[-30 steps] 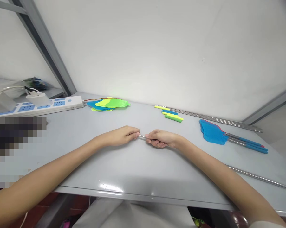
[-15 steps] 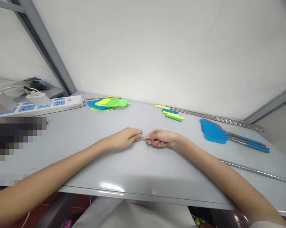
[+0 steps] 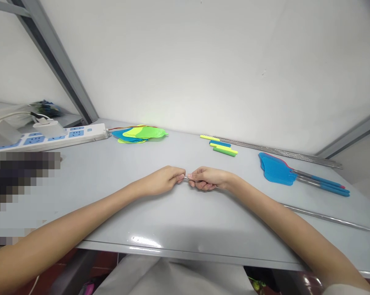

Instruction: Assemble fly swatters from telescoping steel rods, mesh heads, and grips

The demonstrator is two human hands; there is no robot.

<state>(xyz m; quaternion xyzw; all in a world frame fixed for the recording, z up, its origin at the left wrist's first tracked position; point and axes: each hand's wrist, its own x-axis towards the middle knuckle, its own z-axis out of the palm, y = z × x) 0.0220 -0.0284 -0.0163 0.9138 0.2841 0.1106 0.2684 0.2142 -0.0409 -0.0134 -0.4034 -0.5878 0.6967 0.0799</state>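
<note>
Over the middle of the grey table, both my hands are closed close together on a thin metal rod (image 3: 186,177). My left hand (image 3: 165,179) has its fingers wrapped round the left end, hiding that tip and whatever else may be in the grip. A short bright piece of rod shows between the hands. My right hand (image 3: 207,178) pinches the rod with thumb and fingers just to the right. A long metal length emerges past my right forearm, in line with the held piece, so it appears to be the same rod; the forearm covers its middle.
Fly swatter heads (image 3: 145,133) in green, yellow and blue lie at back left, beside a white power strip (image 3: 77,135). Coloured handle tubes (image 3: 223,147) and metal rods (image 3: 274,151) lie along the wall. Blue fly swatters (image 3: 277,170) rest at right.
My left hand has shifted slightly right, closer to my right hand, so less rod shows between them. The rod's far right end has risen a little in view.
</note>
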